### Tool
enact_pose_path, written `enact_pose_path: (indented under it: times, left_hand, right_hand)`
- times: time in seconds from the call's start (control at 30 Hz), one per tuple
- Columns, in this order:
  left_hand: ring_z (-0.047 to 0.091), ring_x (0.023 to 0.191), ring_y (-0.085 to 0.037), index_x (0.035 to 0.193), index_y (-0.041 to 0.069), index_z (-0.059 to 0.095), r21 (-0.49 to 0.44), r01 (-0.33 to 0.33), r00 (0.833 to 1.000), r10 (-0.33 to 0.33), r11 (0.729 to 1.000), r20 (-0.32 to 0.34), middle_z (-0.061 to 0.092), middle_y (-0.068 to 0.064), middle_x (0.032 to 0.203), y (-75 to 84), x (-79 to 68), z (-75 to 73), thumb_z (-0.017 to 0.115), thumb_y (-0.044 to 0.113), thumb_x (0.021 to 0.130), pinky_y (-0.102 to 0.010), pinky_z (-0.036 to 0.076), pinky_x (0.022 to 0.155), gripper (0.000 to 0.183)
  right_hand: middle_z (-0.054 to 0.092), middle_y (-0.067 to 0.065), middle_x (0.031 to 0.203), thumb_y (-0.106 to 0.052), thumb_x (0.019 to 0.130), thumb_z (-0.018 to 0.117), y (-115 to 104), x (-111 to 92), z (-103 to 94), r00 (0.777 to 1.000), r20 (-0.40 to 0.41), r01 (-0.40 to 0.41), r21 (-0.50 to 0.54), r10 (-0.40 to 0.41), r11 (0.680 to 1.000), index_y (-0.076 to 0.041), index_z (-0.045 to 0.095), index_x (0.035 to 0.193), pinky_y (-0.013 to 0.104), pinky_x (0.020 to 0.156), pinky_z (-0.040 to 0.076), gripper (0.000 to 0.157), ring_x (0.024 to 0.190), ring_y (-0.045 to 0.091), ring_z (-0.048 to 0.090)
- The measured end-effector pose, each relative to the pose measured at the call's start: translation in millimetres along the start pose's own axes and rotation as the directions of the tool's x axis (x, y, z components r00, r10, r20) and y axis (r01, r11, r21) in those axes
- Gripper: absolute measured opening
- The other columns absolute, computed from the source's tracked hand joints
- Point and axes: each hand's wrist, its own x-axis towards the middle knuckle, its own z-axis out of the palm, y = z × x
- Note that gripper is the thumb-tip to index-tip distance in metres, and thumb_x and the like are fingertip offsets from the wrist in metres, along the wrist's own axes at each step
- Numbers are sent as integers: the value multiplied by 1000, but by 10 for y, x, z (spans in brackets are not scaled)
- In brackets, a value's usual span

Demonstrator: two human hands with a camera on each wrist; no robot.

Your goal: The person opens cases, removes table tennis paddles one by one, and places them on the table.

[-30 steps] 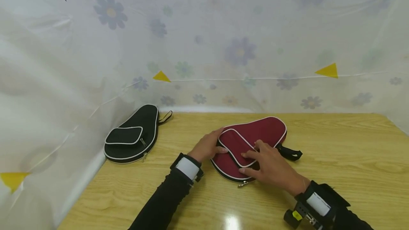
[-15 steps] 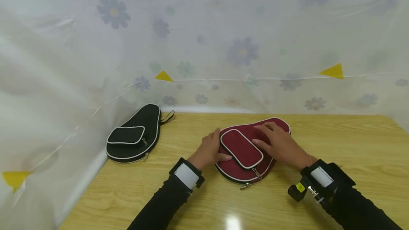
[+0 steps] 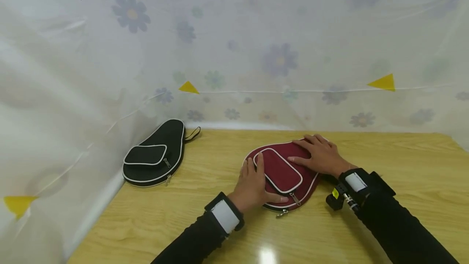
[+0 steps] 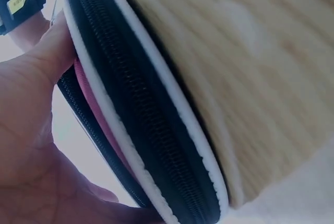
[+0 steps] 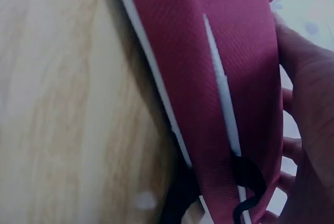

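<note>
A dark red table tennis paddle case [image 3: 281, 171] with white piping lies flat on the table, its pocket facing up. My left hand [image 3: 253, 186] rests on the wide end, fingers extended over the pocket's left edge and thumb along the lower rim. On the narrow end rests my right hand [image 3: 322, 156], fingers spread across the top. A closed black zipper [image 4: 138, 88] runs along the case's side in the left wrist view. In the right wrist view, my fingers [image 5: 292, 148] lie over the far side of the red fabric, and a black strap [image 5: 249, 177] hangs from the end.
A black paddle case [image 3: 157, 152] of the same shape lies at the left of the wooden table [image 3: 403, 166], its wrist loop toward the back. A flowered white curtain [image 3: 234, 44] hangs behind and at the left.
My right hand has moved from the pocket's zipper corner up to the narrow end. My left hand has shifted from the left edge onto the wide end, nearer the front.
</note>
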Motion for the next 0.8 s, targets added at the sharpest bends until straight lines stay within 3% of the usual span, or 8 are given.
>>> enact_pose_path:
  times: [0.27,0.5,0.8]
  left_hand:
    - [16,150,-47,159,-4,12,27,-47,997,49,999,-52,15,-36,159,-33,14,18,85,57,73,-51,23,119,128]
    - [15,151,-44,160,-1,11,18,-52,998,53,998,-38,17,-31,161,-93,47,5,85,57,73,-49,24,120,129]
    - [21,150,-42,159,-2,15,32,-103,994,104,994,-31,21,-28,161,-162,68,-20,86,57,73,-48,29,117,126]
  right_hand:
    - [40,22,152,-58,94,61,35,7,34,1000,-16,-4,10,4,1000,-14,50,149,76,103,22,71,141,47,27]
    - [38,25,152,-57,94,61,12,-33,32,999,-26,-28,15,28,999,-13,51,148,76,103,20,70,142,51,23]
    - [40,26,149,-57,94,62,-46,-105,46,997,-56,-49,-3,49,999,-12,53,146,76,101,23,69,138,54,27]
